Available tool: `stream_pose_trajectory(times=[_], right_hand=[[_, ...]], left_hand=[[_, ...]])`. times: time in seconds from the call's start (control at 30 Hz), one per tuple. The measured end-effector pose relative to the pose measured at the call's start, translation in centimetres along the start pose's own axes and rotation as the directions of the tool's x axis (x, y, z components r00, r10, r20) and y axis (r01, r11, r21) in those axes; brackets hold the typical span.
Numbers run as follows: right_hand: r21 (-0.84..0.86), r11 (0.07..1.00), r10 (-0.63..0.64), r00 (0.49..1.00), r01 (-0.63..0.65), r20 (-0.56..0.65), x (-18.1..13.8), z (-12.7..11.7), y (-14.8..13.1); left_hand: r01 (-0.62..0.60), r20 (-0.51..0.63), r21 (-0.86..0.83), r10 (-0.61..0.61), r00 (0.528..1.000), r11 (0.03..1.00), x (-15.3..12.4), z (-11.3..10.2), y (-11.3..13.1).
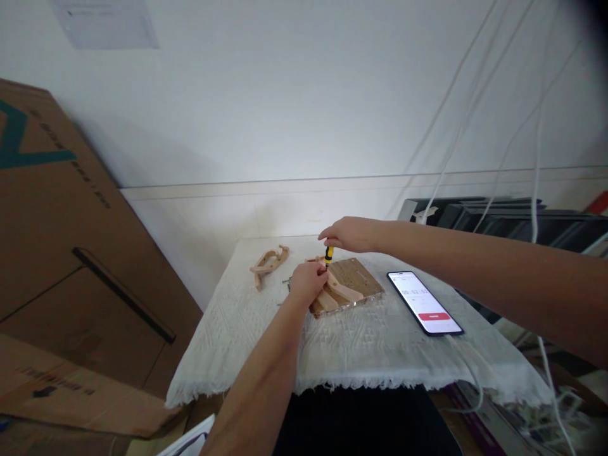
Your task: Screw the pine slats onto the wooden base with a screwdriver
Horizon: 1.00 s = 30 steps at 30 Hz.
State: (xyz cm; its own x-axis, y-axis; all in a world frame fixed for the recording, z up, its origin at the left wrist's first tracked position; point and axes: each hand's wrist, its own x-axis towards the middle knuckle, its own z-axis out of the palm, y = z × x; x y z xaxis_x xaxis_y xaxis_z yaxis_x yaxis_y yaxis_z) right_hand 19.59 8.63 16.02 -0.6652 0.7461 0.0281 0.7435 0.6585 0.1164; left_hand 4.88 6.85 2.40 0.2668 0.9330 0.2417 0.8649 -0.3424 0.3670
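My right hand [348, 234] grips the top of a yellow and black screwdriver [329, 254], which points almost straight down. Close to its tip, the closed fingers of my left hand [308, 280] press on pale wooden pieces [342, 289]; which piece they hold is partly hidden. Those pieces lie on a brown board [357, 276] wrapped in clear plastic. Left of the board rests another wooden assembly [268, 261] of curved parts, apart from both hands. Several small screws [287, 281] lie beside my left hand.
A phone [424, 303] showing a timer lies on the white cloth [256, 335] at right, its cable hanging over the front edge. A large cardboard box [90, 253] stands left. White cables [536, 158] and dark stacked panels [560, 231] are at right. The wall rises behind.
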Motion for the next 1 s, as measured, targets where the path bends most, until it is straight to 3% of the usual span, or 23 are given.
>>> stream_pose_trajectory(times=[0.13, 0.33, 0.5, 0.67, 0.9, 1.0], right_hand=[[0.051, 0.998, 0.041, 0.999, -0.040, -0.005, -0.2, -0.5, -0.3], [0.027, 0.982, 0.179, 0.962, -0.189, 0.205, -0.2, -2.3, -1.1], [-0.171, 0.970, 0.191, 0.978, -0.175, 0.082, 0.6, -1.7, -1.2], [-0.062, 0.993, 0.105, 0.994, -0.104, 0.013, 0.4, -0.9, -0.8], [0.115, 0.967, 0.198, 0.952, -0.229, 0.234, -0.3, -2.2, 0.0], [0.077, 0.963, 0.243, 0.954, -0.259, 0.173, -0.3, -1.6, -0.1]], left_hand=[[-0.001, 0.004, -0.007, 0.001, 1.000, 1.000, 0.0, 0.0, -0.1], [-0.029, 0.008, -0.012, 0.029, 1.000, 1.000, 0.2, 0.1, -0.2], [-0.028, 0.057, 0.011, 0.028, 0.998, 1.000, 0.1, -0.2, 0.0], [-0.038, 0.038, 0.011, 0.037, 0.999, 0.999, 0.2, -0.1, -0.1], [-0.041, 0.026, -0.020, 0.042, 0.999, 0.999, 0.3, 0.0, -0.2], [-0.030, 0.026, -0.030, 0.031, 0.999, 0.999, 0.3, -0.1, -0.1]])
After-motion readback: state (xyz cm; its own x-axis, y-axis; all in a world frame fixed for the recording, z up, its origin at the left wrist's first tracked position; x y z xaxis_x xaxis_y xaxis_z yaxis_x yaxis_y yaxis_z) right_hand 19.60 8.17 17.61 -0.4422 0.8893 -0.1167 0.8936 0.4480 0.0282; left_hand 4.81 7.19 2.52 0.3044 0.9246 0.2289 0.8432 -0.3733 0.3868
